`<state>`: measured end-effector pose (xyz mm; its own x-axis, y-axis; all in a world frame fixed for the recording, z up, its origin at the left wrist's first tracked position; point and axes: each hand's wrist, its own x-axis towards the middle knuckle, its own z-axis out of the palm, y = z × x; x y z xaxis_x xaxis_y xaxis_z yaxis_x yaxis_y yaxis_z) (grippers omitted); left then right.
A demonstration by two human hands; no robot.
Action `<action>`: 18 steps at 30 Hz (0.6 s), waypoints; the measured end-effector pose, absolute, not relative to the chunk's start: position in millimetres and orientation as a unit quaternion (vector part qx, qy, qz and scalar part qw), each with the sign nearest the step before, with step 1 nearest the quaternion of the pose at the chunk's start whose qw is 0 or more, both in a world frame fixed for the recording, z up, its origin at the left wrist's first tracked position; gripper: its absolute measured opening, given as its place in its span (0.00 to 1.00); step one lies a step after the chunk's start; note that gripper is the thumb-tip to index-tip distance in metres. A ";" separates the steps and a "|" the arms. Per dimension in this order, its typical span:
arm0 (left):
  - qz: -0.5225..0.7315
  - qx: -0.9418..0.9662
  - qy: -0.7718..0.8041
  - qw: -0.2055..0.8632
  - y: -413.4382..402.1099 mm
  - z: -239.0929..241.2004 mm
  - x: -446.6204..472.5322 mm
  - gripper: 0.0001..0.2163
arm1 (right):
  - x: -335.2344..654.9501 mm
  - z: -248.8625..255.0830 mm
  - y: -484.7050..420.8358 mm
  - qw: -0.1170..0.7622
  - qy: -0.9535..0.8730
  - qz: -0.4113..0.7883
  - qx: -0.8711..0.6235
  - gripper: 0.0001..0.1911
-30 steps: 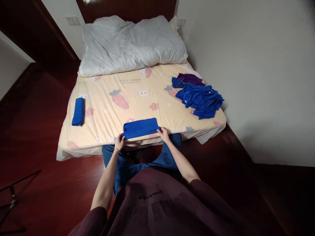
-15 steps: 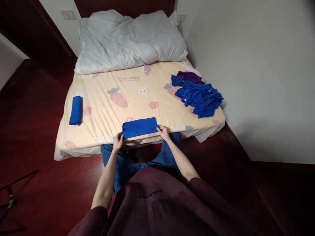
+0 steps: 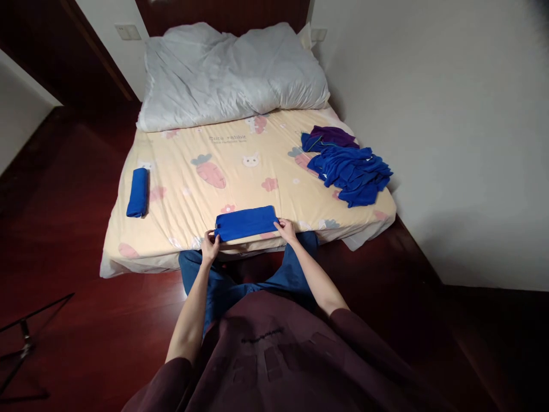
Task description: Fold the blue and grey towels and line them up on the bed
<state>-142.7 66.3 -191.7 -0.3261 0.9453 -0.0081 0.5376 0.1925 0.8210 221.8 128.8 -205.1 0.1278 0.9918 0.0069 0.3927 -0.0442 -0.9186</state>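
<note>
A folded blue cloth [image 3: 246, 222] lies flat at the near edge of the bed [image 3: 193, 200]. My left hand [image 3: 210, 246] pinches its near left corner. At the cloth's right end, my right hand [image 3: 286, 230] grips the near right corner with its fingers closed. A rolled blue cloth [image 3: 138, 192] rests near the bed's left edge. A heap of unfolded blue cloths [image 3: 351, 174] with a purple one [image 3: 331, 136] behind it sits on the bed's right side.
A grey duvet [image 3: 231, 71] is bunched at the head of the bed. A white wall [image 3: 450, 126] runs along the right side. Dark red wooden floor [image 3: 77, 252] surrounds the bed, with a black stand's legs [image 3: 26, 337] at the lower left.
My hands have stayed at the ends of the folded cloth, and the left one has closed in on its corner. The view has shifted slightly.
</note>
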 end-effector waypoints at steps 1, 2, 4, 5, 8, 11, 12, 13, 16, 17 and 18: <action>0.376 0.511 0.723 0.274 66.0 -191.2 -142.5 0.18 | 222.2 -204.7 129.5 0.414 -0.550 0.361 -0.628 0.19; 0.375 0.510 0.724 0.275 65.7 -191.0 -142.5 0.18 | 222.7 -204.4 130.0 0.413 -0.549 0.360 -0.631 0.18; 0.372 0.510 0.727 0.270 65.8 -190.9 -142.5 0.18 | 223.6 -203.9 130.5 0.410 -0.549 0.353 -0.636 0.18; 0.371 0.511 0.729 0.264 66.0 -191.1 -142.4 0.18 | 223.9 -203.9 130.5 0.409 -0.552 0.348 -0.638 0.18; 0.374 0.507 0.737 0.246 66.9 -191.7 -141.9 0.16 | 224.2 -204.8 130.3 0.406 -0.563 0.333 -0.638 0.17; 0.370 0.508 0.738 0.246 68.4 -189.4 -140.0 0.17 | 222.9 -204.9 130.2 0.386 -0.574 0.323 -0.646 0.15; 0.365 0.512 0.740 0.240 68.8 -187.3 -138.2 0.16 | 221.9 -204.1 129.7 0.372 -0.578 0.319 -0.652 0.15; 0.359 0.519 0.743 0.223 68.9 -184.6 -135.6 0.16 | 220.4 -202.5 128.6 0.358 -0.582 0.311 -0.660 0.15; 0.326 0.570 0.744 0.121 66.2 -173.8 -123.7 0.16 | 214.3 -193.3 119.9 0.345 -0.607 0.238 -0.675 0.18; 0.305 0.603 0.731 0.091 64.3 -170.3 -119.1 0.16 | 212.0 -189.2 115.2 0.346 -0.626 0.204 -0.668 0.20; 0.280 0.643 0.710 0.072 62.0 -167.4 -114.8 0.18 | 209.8 -185.1 110.2 0.344 -0.653 0.173 -0.652 0.21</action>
<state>-114.8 62.0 -167.4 -0.1640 0.9522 0.2577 0.8716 0.0176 0.4898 209.8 110.2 -185.1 0.0865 0.9709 0.2233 0.7329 0.0898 -0.6744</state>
